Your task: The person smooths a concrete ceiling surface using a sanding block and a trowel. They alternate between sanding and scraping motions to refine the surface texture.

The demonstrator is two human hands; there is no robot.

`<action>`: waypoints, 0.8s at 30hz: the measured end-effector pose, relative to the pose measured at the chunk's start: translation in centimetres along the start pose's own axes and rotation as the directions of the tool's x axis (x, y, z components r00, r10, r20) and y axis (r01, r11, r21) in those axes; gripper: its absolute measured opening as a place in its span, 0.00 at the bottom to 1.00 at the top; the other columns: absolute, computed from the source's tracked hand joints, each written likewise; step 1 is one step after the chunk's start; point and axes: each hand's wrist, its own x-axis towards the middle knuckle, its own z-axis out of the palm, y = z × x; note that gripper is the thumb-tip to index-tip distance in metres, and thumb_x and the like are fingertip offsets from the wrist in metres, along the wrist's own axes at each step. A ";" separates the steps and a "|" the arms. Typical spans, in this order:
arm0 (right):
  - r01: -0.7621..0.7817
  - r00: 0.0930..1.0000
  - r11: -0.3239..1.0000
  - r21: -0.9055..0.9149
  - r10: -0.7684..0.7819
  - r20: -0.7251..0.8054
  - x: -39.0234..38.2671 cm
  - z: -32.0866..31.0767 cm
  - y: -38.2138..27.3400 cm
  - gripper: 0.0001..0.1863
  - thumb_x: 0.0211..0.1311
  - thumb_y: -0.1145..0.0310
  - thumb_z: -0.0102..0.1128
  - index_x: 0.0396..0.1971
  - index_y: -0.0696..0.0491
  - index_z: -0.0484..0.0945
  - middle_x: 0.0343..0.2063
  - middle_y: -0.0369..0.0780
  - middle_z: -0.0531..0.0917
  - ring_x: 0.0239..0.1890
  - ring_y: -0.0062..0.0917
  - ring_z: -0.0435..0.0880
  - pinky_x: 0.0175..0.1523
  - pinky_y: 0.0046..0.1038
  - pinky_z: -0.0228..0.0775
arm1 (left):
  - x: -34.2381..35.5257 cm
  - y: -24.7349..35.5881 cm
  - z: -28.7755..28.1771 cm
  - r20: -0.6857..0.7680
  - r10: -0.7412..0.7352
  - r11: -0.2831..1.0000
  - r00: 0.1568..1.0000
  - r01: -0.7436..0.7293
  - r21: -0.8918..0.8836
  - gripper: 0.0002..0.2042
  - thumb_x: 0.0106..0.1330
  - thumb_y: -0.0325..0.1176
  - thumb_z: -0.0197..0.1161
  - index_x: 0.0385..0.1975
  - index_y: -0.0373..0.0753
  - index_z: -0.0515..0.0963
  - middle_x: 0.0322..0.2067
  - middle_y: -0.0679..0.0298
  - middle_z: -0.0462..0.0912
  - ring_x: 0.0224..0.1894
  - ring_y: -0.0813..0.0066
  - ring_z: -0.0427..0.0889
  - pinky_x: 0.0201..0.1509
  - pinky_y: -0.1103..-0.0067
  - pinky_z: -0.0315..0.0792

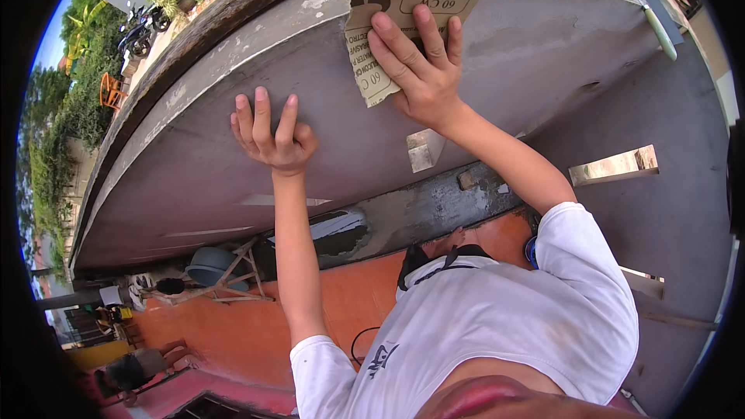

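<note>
**Sandpaper sheet pressed flat on grey slab, both hands up**

Surroundings L to R: greenery and trees along far left rim, orange chair-like frame near the slab's edge. Lower left: wooden trestle w/ grey basin on it, standing on orange-red floor. Yellow and dark clutter at bottom left corner, too small to tell. Mid frame: small pale block sticks out of the slab just below the right wrist; dark wet-looking strip w/ a small brown chunk beside it. Right: pale rectangular block on grey wall, green-white handled tool near top right, only partly seen. White t-shirt fills lower centre, dark strap at the collar.

Nothing lies between hands and slab; the right hand itself hides the sheet's lower middle part.

Grey slab: flat, matte, chipped pale patches along its upper edge.

Left hand: fingers spread, palm flat against slab, holding nothing, well left of the sheet.

Sandpaper sheet: tan paper backing w/ dark print facing out, creased, lower left corner curling, lying at slab's top edge, centre-right of frame.

Right hand: fingers extended and flat on the sheet, pressing it to the slab, not curled round it.
</note>
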 end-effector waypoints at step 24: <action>-0.495 0.761 0.833 0.247 0.552 -0.340 -5.2 0.6 3.8 0.31 0.64 0.72 0.58 0.69 0.49 0.73 0.75 0.38 0.67 0.81 0.42 0.50 0.83 0.47 0.31 | 0.2 -0.5 -0.6 0.015 0.047 0.999 0.999 -0.047 0.008 0.23 0.58 0.23 0.50 0.52 0.50 0.80 0.63 0.55 0.77 0.73 0.47 0.67 0.80 0.56 0.57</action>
